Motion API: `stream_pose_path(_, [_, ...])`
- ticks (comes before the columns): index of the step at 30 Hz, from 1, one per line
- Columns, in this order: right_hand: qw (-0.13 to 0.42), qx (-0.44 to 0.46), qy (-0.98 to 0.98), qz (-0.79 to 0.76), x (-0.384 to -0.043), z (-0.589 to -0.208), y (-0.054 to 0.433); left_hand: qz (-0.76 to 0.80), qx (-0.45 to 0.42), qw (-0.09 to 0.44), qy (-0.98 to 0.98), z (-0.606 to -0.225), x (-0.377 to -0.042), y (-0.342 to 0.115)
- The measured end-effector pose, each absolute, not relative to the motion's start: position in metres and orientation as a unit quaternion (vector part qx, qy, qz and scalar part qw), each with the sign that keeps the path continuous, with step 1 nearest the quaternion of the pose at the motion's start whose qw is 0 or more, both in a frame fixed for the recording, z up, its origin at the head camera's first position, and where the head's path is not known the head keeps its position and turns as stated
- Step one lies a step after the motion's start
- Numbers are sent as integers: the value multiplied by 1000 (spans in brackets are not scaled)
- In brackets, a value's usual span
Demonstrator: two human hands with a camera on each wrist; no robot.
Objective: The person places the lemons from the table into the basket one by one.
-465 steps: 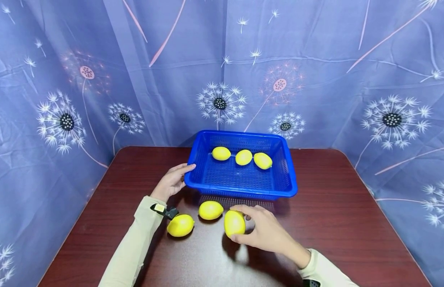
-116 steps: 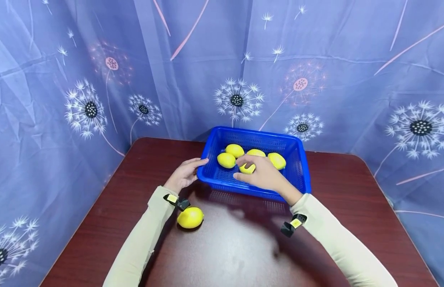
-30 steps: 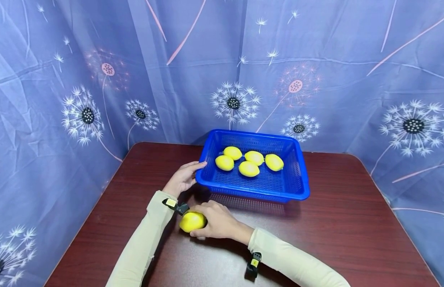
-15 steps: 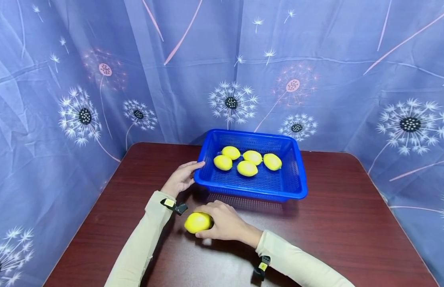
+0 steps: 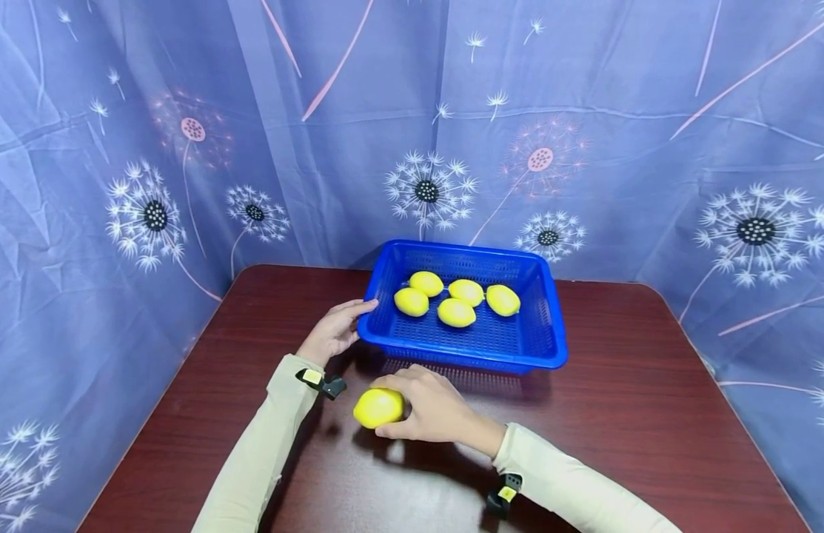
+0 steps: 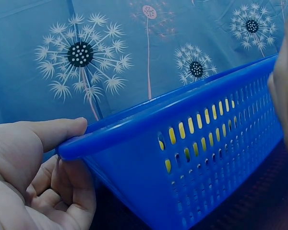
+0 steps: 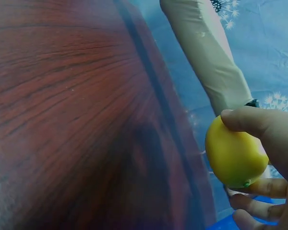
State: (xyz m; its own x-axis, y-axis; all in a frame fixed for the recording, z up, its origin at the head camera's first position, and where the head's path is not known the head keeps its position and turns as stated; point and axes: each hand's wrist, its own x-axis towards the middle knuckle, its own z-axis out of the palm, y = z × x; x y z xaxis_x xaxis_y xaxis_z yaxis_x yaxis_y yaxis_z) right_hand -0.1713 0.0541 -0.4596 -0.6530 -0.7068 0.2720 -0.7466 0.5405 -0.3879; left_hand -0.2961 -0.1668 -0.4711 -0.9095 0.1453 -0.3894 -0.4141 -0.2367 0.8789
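Note:
A blue perforated plastic basket [image 5: 465, 359] stands toward the back of the table, with several yellow lemons [image 5: 456, 313] lying on its floor. My left hand [image 5: 333, 332] grips the basket's left rim; in the left wrist view the thumb lies over the rim and the other fingers curl beneath it. In front of the basket, my right hand [image 5: 433, 406] holds one more lemon [image 5: 377, 408] between thumb and fingers, lifted above the table. The right wrist view shows the thumb on one side of this lemon [image 7: 233, 155] and fingertips on the other.
The dark red-brown wooden table [image 5: 625, 414] reaches back to a blue curtain [image 5: 332, 170] printed with dandelions, which also hangs along both sides. Both wrists wear black straps with small cameras. The left forearm [image 5: 255, 444] lies to the left of the held lemon.
Over the last second my right hand has raised the lemon off the table beside the left wrist and carried it rightward. The left hand keeps its grip on the basket.

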Motion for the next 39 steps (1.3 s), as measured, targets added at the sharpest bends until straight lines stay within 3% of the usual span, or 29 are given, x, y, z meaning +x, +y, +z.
stream_pose_path(17, [25,437,-862,254,-191,-416,80,779,-112,178,591,-470,-297,-167])
stream_pose_path(31, [16,426,-856,292,-236,-391,115,794,-98,181,572,-470,-296,-168])
stream_pose_path(39, [-17,404,-859,313,-258,-384,135,793,-108,183,572,-470,-296,-168])
